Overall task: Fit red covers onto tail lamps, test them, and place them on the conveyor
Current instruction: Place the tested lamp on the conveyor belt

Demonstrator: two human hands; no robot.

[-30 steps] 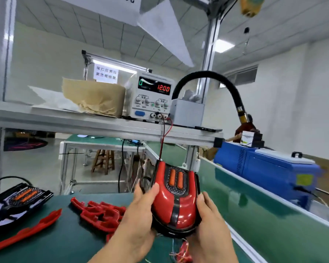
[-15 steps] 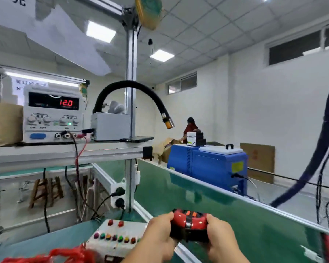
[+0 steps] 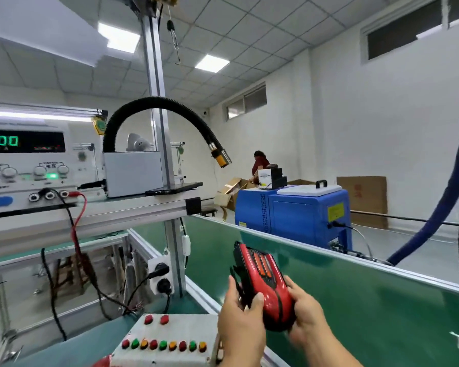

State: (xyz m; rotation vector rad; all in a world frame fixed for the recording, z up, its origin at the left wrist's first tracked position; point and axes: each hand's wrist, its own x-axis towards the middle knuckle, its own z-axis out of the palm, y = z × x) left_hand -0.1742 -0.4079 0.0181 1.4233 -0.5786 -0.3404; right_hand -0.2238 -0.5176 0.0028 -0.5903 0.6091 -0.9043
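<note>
Both hands hold a tail lamp [image 3: 266,284] with a glossy red cover, a black rim and two orange strips, over the near edge of the green conveyor belt [image 3: 368,308]. My left hand [image 3: 240,321] grips its left side, thumb across the red cover. On the lamp's right side, my right hand [image 3: 306,316] curls round its lower end. The lamp tilts, its narrow end pointing up and to the left. Its underside is hidden.
A white button box [image 3: 167,340] with red, green and orange buttons lies at the bottom. On the shelf stands a power supply [image 3: 24,168] with red and black leads. A blue machine [image 3: 294,215] stands beyond the belt. A black hose [image 3: 157,107] arches overhead. A person [image 3: 260,165] works far back.
My view has swung right, from the workbench to the conveyor. Both hands carried the lamp along to the right, over the belt's edge, and it now tilts more. The power supply display reads differently.
</note>
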